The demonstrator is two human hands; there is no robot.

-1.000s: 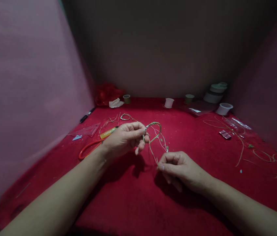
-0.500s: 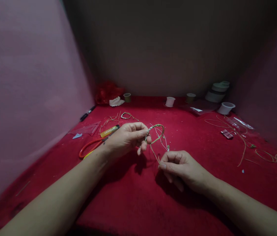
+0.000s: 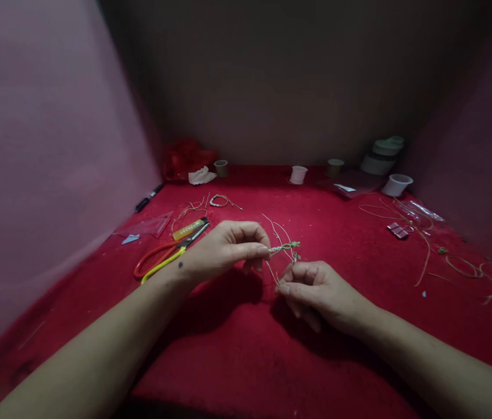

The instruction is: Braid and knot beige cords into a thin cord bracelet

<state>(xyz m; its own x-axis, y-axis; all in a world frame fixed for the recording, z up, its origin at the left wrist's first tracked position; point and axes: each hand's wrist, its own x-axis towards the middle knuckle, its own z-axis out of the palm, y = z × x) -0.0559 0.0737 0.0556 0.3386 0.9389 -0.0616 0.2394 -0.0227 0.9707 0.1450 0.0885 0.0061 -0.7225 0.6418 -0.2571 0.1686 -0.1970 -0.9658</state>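
Note:
Between thumb and fingers, my left hand (image 3: 239, 245) pinches a green and white braided cord bracelet (image 3: 287, 247), which now shows nearly edge-on. Thin loose cord ends (image 3: 273, 274) run down from it to my right hand (image 3: 311, 289), whose thumb and forefinger are closed on them. Just beyond my right fingers lie a thin white cord (image 3: 281, 233) and a small green knotted piece on the cloth. Left of my left wrist are scissors (image 3: 159, 262) with one red and one yellow handle, beside a yellow lighter (image 3: 190, 229).
A second braided bracelet (image 3: 218, 201) lies behind the lighter. Spools (image 3: 298, 174), a lidded bottle (image 3: 382, 156) and a red bag (image 3: 187, 158) line the back. Loose cord (image 3: 424, 250) and a binder clip (image 3: 398, 230) lie right on the red cloth (image 3: 228, 361). A black marker (image 3: 149, 198) is by the left wall.
My left hand has turned the bracelet, so its round loop now looks flat and narrow. My right hand keeps its pinch on the cord ends. The view has shifted slightly, showing more of the scissors.

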